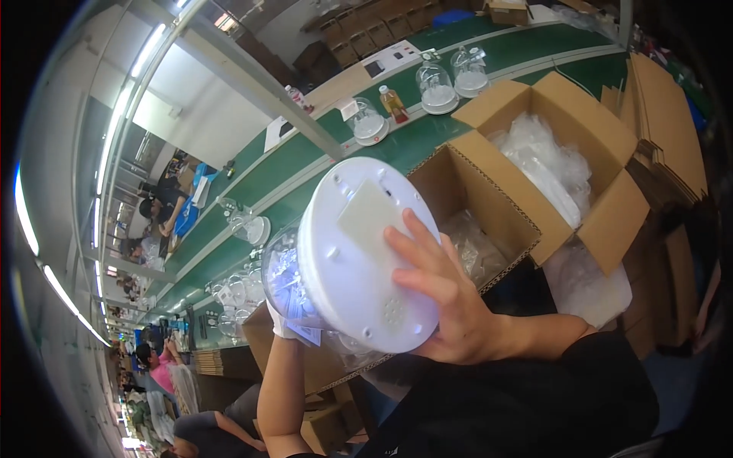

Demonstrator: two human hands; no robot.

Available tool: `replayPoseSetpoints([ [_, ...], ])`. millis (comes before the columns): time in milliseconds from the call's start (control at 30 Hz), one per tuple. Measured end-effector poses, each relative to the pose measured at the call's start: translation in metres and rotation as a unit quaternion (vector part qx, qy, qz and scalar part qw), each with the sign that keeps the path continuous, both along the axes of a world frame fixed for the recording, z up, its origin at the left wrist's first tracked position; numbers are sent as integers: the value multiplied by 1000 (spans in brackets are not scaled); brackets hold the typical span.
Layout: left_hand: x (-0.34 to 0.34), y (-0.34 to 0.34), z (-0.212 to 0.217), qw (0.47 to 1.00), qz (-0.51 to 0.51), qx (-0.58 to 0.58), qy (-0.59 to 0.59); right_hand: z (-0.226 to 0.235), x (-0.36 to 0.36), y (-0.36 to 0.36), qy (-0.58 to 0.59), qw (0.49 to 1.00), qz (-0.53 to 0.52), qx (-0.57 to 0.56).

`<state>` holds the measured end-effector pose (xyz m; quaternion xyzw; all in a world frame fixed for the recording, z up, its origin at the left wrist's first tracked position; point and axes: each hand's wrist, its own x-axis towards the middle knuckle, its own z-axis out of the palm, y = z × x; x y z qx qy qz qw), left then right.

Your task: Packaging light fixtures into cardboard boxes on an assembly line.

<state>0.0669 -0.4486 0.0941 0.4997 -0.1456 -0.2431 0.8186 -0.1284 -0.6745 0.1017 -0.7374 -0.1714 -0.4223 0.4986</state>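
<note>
Green workbench (416,140), tube-lit workshop (195,103), right hand (450,298), seemingly left hand (282,324), on lamp (353,263)

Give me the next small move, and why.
I'd turn the domed lamp base-down, keeping the right hand on it: its white underside faces the camera and its clear dome points away sideways, whereas the domed piece near the bottle stands on its base.
</note>
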Motion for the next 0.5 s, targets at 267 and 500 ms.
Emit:
replayPoseSetpoints([
  [267, -45, -66, 45, 984, 18, 96, -147, -63, -56, -67, 164, 945, 22, 282],
  [500, -62, -108, 54, 977, -3, 99, -188, -83, -51, -83, 54, 919, -52, 387],
])
